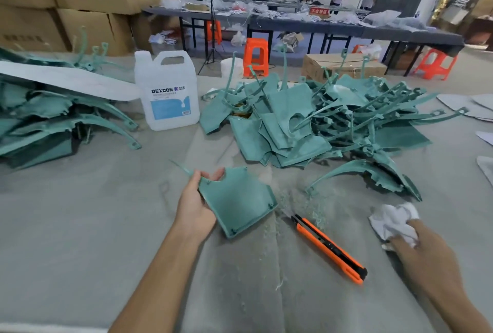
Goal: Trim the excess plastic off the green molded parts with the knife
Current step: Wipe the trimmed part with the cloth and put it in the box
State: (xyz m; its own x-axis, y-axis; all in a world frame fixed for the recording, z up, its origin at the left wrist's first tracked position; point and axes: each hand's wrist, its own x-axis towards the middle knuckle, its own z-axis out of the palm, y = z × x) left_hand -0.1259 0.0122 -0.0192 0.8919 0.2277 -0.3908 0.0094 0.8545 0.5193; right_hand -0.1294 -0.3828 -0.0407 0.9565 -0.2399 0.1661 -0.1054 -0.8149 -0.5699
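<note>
Your left grip (196,204): closed on one green part (237,200), just above the bench (80,226). Your right grip (421,250): clutching a white rag (392,222). Knife (329,248): lying between them, untouched.

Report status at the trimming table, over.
Left hand holds green part. Right hand on white cloth, grip unclear. Knife lies unheld on table between them. Nothing blocking it.
</note>
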